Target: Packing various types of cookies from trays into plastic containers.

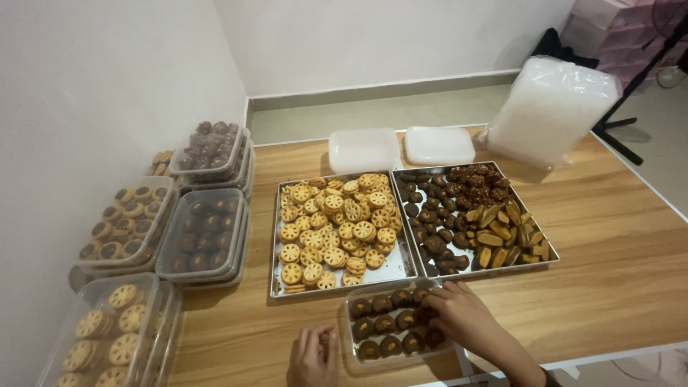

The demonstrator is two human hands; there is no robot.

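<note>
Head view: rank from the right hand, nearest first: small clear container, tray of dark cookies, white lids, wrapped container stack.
1. Small clear container, under the right hand.
2. Tray of dark cookies, just beyond.
3. White lids, behind the trays.
4. Wrapped container stack, far right corner.

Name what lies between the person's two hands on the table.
In the head view, a clear plastic box of dark round cookies lies between the left hand and the right hand, whose fingers reach into its right end.
</note>
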